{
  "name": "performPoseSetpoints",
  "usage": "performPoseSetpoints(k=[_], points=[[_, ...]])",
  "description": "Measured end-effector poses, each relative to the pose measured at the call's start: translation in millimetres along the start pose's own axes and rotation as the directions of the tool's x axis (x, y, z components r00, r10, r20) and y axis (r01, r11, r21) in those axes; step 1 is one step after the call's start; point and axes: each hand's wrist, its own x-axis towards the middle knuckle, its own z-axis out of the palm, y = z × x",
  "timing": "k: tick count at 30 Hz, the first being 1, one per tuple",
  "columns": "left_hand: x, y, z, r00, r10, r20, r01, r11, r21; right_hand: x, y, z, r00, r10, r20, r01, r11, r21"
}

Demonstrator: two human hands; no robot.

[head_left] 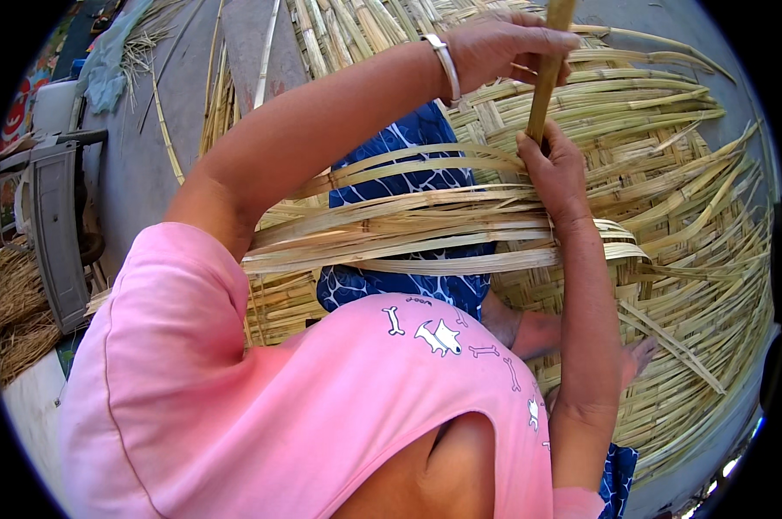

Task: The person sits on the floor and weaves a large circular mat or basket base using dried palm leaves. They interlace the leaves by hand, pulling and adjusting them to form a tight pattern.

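A flat, yellow-brown split cane strip (548,86) stands nearly upright between my two hands. Its upper part is pinched by my left hand (503,50), with the fingers bent around it; the top runs out of view. Below, my right hand (557,173) is closed around the strip's lower end. A bundle of long, pale split strips (408,216) lies across my lap over a blue patterned cloth (400,138). The right ends of some strips pass under my right wrist and forearm. Whether my right palm also holds any of them is hidden.
Beneath and around me spreads a large woven cane mat (668,186) with loose strip ends fanning out at the right. Loose canes (164,130) lie on the grey floor at left. Beyond them stand a grey metal frame (55,225) and a pile of dry fibre (15,303).
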Motion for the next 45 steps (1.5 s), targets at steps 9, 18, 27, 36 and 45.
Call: performPoseSetpoints(k=[9,18,27,36,45], points=[[5.5,-38.0,-99.9,0.970,-0.238,0.047,0.025,0.291,0.956,7.2,-8.8,3.9,0.999,0.039,-0.032,-0.041,0.996,-0.083],[42.4,-72.9,-117.6,0.976,-0.198,0.086,-0.156,-0.372,0.915,13.6,7.4,-5.0,0.925,0.377,-0.052,-0.304,0.813,0.497],[53.1,-61.6,-128.1,0.959,-0.256,0.124,-0.185,-0.228,0.956,11.9,-3.7,-4.5,0.910,0.409,-0.071,-0.296,0.758,0.581],[82.8,-35.9,-124.7,0.845,-0.524,0.109,-0.250,-0.205,0.946,18.0,-6.0,-11.1,0.882,0.471,0.021,-0.421,0.768,0.483],[88.1,-36.9,-130.4,0.815,-0.564,0.130,-0.336,-0.278,0.900,23.7,20.2,-13.2,0.896,0.441,0.050,-0.381,0.707,0.596]])
